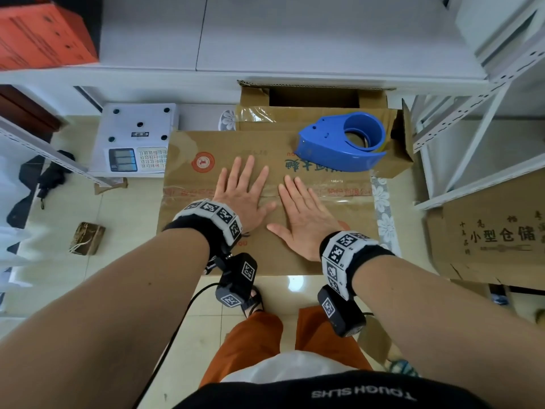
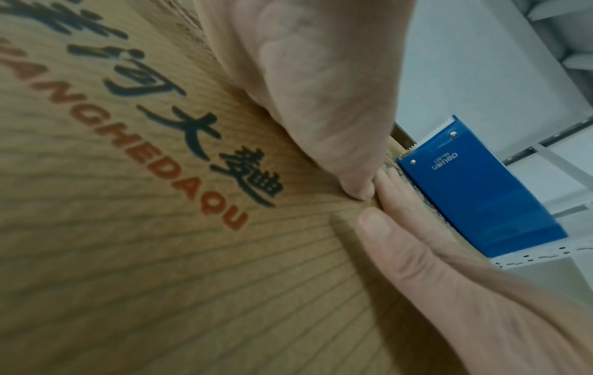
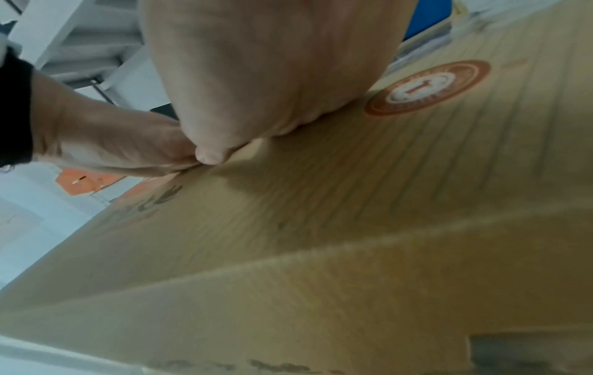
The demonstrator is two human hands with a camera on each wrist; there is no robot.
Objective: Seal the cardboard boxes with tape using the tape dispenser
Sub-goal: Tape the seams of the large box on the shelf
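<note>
A brown cardboard box [image 1: 188, 184] with printed lettering lies in front of me, its top flaps closed and a strip of clear tape [image 1: 339, 191] along the centre seam. My left hand [image 1: 243, 191] and right hand [image 1: 300, 206] both press flat on the top, fingers straight, side by side over the seam, thumbs nearly touching. The blue tape dispenser [image 1: 339, 143] rests on the box's far right corner, held by neither hand. In the left wrist view the dispenser [image 2: 481, 192] shows its serrated blade beyond my right hand's fingers [image 2: 401, 243].
A second box [image 1: 312, 98] with open flaps stands behind the first. A white scale [image 1: 135, 137] sits on the floor to the left, metal shelving [image 1: 472, 113] and another carton [image 1: 495, 231] to the right, an orange box [image 1: 41, 33] at the far left.
</note>
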